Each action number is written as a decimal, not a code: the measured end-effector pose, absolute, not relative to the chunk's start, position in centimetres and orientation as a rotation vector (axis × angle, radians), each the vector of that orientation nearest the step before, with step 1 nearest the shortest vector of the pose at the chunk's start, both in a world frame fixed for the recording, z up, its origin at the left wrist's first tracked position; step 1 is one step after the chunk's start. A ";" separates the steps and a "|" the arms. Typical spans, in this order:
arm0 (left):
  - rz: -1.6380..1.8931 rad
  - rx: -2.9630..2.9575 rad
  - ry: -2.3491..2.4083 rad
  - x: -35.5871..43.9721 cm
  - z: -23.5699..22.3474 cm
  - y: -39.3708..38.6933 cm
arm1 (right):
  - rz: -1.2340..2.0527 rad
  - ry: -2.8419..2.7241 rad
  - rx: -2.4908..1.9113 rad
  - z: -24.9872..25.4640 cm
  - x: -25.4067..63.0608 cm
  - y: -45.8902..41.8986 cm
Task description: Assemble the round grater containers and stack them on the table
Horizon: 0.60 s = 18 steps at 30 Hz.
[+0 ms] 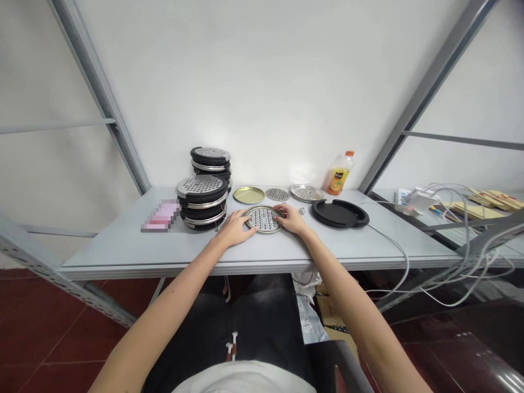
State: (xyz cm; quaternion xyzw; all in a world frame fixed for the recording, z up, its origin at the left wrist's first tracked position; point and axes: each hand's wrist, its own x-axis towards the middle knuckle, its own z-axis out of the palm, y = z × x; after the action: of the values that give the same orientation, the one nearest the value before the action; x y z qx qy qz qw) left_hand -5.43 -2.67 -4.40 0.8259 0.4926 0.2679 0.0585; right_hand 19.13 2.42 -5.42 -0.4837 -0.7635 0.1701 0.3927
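Observation:
A shallow round metal tray (265,231) with a gold-toned rim lies near the front of the shelf, with a silver disc full of holes (264,219) inside it. My left hand (236,227) grips the tray's left edge, thumb in front and fingers along the side. On the opposite edge, my right hand (293,219) holds the rim with bent fingers, its thumb reaching over the disc. Behind the tray are an open gold lid (248,195), a loose perforated disc (277,194) and a silver tray with a perforated disc (306,192). Small metal pieces (302,210) lie beside my right hand.
Two stacks of black-rimmed round holders (202,204) stand left of my hands. To the right are a black round holder (340,213), a juice bottle (341,174) and trailing white cables (399,248). A blurred pink item (161,216) lies far left; metal posts (421,98) frame the shelf.

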 end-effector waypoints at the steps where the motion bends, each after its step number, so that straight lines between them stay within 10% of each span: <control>1: 0.805 2.505 1.488 -5.4 -4.4 -2.6 | 0.431 -1.940 -1.230 -5.4 19.1 2.4; 18: 0.793 2.566 1.597 -5.0 -3.9 -3.4 | 0.152 -1.903 -1.229 -4.5 18.4 1.3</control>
State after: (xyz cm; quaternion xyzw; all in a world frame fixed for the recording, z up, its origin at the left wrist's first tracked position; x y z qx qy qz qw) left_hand -5.02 -3.36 -3.93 0.8211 0.5112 0.2538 0.0084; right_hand 18.36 1.31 -4.54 -0.4907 -0.7599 0.0606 0.4221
